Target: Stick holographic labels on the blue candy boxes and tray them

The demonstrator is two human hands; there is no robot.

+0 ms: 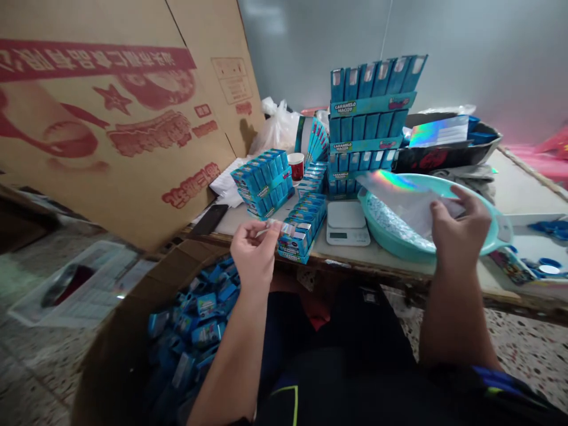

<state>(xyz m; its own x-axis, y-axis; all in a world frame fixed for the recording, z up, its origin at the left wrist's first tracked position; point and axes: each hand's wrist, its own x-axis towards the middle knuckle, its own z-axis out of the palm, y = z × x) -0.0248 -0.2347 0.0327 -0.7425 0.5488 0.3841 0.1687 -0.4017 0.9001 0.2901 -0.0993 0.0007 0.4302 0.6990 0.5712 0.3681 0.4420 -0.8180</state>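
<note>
My left hand (255, 248) is closed in a pinch at the near end of a row of small blue candy boxes (295, 239). A small pale, shiny piece shows at its fingertips, too small to name. My right hand (461, 222) is closed on a thin see-through plastic sheet (408, 198) with a rainbow sheen, over a turquoise basin (399, 253). Shiny whitish bits (386, 219) lie in the basin, partly covered by the sheet. Between the hands stands a white digital scale (347, 223) with nothing on its plate.
Behind the scale rises a tall stack of blue boxes (370, 121); a shorter stack (264, 180) stands left, beside a red paper cup (296, 167). A carton of blue boxes (206, 307) sits below the table's edge. A dark phone-like object (212, 219) lies left. A large cardboard sheet (133, 118) stands upright.
</note>
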